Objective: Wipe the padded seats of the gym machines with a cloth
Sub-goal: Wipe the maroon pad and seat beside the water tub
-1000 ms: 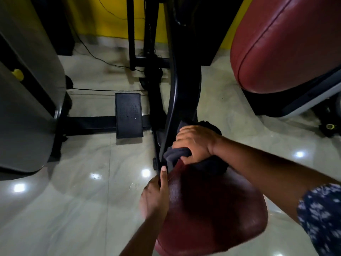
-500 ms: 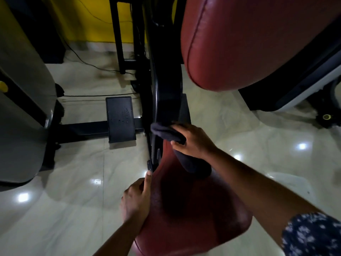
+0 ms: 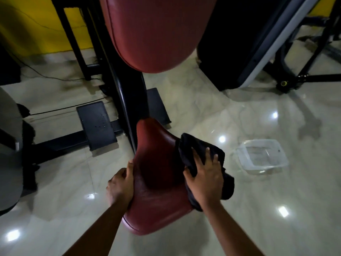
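The right hand (image 3: 204, 177) presses the dark cloth (image 3: 195, 146) flat beneath its spread fingers (image 3: 207, 154), against the red seat (image 3: 158, 182) just left of them. The left hand (image 3: 120, 185) grips the opposite rim, fingers curled round it.

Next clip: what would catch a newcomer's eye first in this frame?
The red seat at bottom centre, with the right hand pressing a dark cloth on its right side and the left hand gripping its left edge. Above it looms a large red back pad; a clear container sits on the floor to the right.
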Tool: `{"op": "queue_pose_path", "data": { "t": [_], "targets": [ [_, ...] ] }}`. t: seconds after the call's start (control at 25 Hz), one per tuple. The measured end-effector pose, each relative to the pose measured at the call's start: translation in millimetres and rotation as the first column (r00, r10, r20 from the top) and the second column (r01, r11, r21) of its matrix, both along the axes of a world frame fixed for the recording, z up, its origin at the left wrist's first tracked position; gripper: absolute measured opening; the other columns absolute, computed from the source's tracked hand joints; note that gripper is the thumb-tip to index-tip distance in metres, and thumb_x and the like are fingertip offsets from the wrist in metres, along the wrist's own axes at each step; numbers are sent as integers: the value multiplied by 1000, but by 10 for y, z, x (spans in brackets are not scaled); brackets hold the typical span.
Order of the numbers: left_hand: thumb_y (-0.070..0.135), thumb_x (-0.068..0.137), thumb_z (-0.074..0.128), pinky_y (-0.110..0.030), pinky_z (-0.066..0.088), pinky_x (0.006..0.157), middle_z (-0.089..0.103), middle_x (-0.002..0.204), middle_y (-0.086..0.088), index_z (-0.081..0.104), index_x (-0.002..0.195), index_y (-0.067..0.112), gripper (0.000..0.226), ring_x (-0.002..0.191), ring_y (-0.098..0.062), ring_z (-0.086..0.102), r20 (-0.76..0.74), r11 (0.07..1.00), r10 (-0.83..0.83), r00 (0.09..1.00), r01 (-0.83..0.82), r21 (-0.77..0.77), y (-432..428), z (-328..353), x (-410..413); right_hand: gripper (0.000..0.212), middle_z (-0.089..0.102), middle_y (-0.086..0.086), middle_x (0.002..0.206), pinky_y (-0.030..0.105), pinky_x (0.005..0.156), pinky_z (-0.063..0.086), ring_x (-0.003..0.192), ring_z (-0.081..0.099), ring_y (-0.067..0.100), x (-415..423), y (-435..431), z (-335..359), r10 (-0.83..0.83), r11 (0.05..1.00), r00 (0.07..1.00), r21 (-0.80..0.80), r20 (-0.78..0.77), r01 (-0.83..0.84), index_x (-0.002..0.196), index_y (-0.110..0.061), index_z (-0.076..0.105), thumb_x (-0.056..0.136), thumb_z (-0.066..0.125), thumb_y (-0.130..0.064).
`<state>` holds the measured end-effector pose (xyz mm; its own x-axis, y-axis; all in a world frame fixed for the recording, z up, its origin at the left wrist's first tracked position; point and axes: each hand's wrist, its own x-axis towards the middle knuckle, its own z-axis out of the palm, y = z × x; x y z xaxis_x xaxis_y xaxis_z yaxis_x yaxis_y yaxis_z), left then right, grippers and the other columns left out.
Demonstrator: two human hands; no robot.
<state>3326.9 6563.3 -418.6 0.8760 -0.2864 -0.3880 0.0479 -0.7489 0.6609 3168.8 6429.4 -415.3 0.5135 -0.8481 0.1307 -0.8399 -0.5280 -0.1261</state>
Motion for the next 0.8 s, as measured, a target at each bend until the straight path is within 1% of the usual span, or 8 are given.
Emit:
{"op": "queue_pose_path", "data": {
  "t": [0.2, 0.24, 0.36, 0.4, 0.48, 0.56, 0.68, 0.8],
  "targets": [
    [57, 95, 26, -42, 40, 95, 59, 122, -25, 61, 122, 13, 62, 113, -40, 53, -37, 999, -15, 999, 17, 45, 58, -54, 38, 59, 53, 23, 132, 55, 96, 42, 117, 50, 49, 245, 949, -12, -195, 980, 980, 44, 27, 194, 124, -31, 59, 71, 38, -48],
    [55, 95, 27, -42, 39, 97, 57, 126, -23, 58, 126, 15, 59, 116, -39, 52, -59, 999, -38, 998, 38, -1, 107, -91, 51, 60, 53, 23, 132, 55, 97, 41, 118, 50, 49, 309, 1145, -24, -213, 977, 977, 33, 23, 212, 125, -31, 58, 72, 38, -48],
    [45, 97, 35, -41, 34, 110, 46, 143, -11, 43, 140, 20, 50, 130, -31, 44, -228, 941, -133, 965, 51, -336, 402, -166, 47, 59, 53, 22, 132, 54, 97, 42, 118, 50, 48, 449, 1718, -104, -147, 987, 988, 59, -42, 149, 126, -31, 57, 74, 36, -48],
    [43, 98, 36, -41, 31, 112, 41, 147, -8, 38, 143, 20, 51, 134, -28, 40, -266, 920, -165, 950, 51, -388, 571, -146, 24, 56, 55, 21, 131, 53, 93, 45, 116, 53, 46, 486, 1879, -125, -93, 990, 993, 99, -71, 100, 125, -31, 58, 74, 40, -47],
    [37, 99, 38, -35, 27, 111, 37, 150, -6, 36, 145, 17, 50, 137, -25, 36, -278, 916, -202, 939, 81, -393, 983, -18, -21, 48, 61, 17, 125, 44, 80, 55, 107, 61, 41, 524, 2126, 12, -35, 986, 995, 157, -89, 49, 117, -29, 63, 71, 65, -41],
    [31, 99, 39, -31, 26, 110, 38, 149, -6, 37, 144, 14, 47, 137, -23, 36, -301, 904, -242, 922, 102, -416, 1330, 290, -47, 57, 56, 9, 133, 35, 73, 56, 107, 63, 33, 483, 2228, 392, -55, 969, 998, 241, -13, 56, 123, -31, 58, 70, 77, -35],
    [31, 100, 37, -35, 27, 111, 42, 146, -5, 41, 141, 15, 45, 135, -23, 38, -350, 901, -297, 888, 139, -412, 1613, 853, -53, 50, 37, -1, 147, 36, 87, 47, 117, 53, 26, 303, 2344, 984, -120, 931, 987, 358, 108, 74, 140, -34, 36, 92, 50, -32],
    [33, 99, 37, -38, 31, 110, 45, 143, -7, 45, 137, 15, 43, 131, -25, 42, -345, 871, -395, 852, 228, -434, 1776, 1397, -135, 48, 46, -1, 139, 37, 90, 48, 114, 54, 24, 60, 2651, 1539, -203, 928, 933, 364, 299, 85, 137, -30, 42, 91, 51, -24]
  ]
}}
